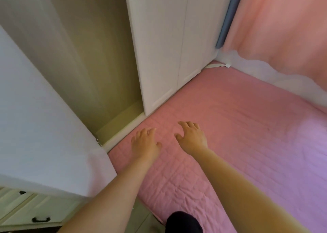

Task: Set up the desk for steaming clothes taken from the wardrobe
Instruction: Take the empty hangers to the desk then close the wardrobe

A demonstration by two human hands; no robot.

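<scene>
Pink quilt (247, 135) under both hands' spread fingers (190, 125) (no writing legible)

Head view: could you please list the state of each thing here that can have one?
Left wardrobe door: swung open; the part of the compartment in view is bare.
Right wardrobe doors: closed.
Drawers: closed.
Pink quilted cover: spread flat, some creases near the front edge.
Pink curtain: hanging, drawn.
Left hand: open, palm down over the cover, holding nothing.
Right hand: open, fingers spread, holding nothing.
</scene>
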